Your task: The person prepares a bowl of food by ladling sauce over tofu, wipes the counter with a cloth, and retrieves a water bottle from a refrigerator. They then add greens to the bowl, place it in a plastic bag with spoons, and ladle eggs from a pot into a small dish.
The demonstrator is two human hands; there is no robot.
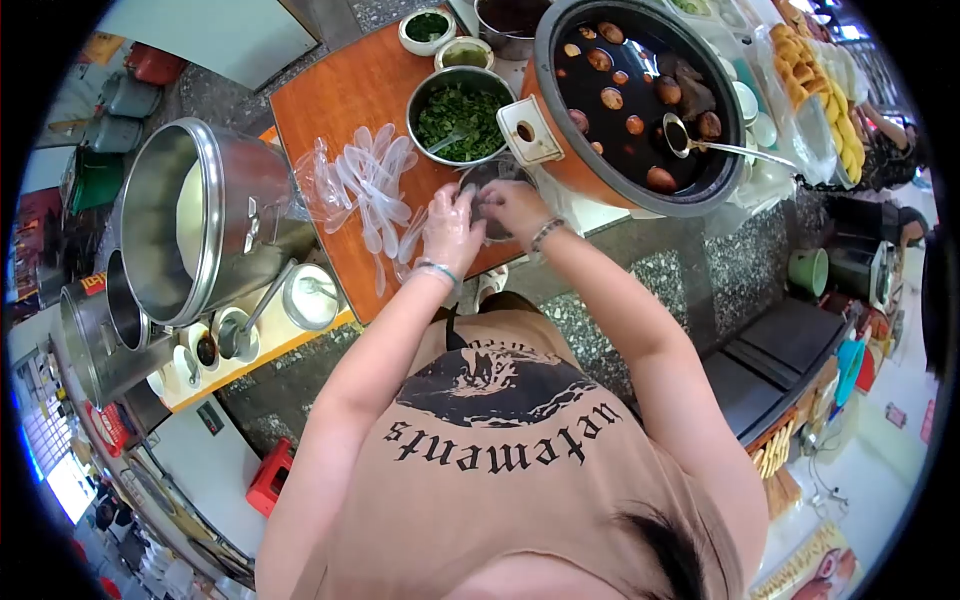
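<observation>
A small round bowl [487, 183], dark and shiny inside, sits at the near edge of an orange board [340, 90], mostly hidden by two hands. Above it, a steel bowl [460, 115] holds chopped greens, and two small cups [428, 27] hold more greens. To the right, a wide cooker [640, 100] holds dark broth with brown eggs and a ladle [690, 140]. To the left lie clear plastic spoons [375, 190] and a tall steel vat [195, 225] of something white. The right hand [515, 205] curls over the small bowl's near rim, gripping it. The left hand [450, 228] has bent fingers at the bowl's left edge; whether they grip it cannot be told.
</observation>
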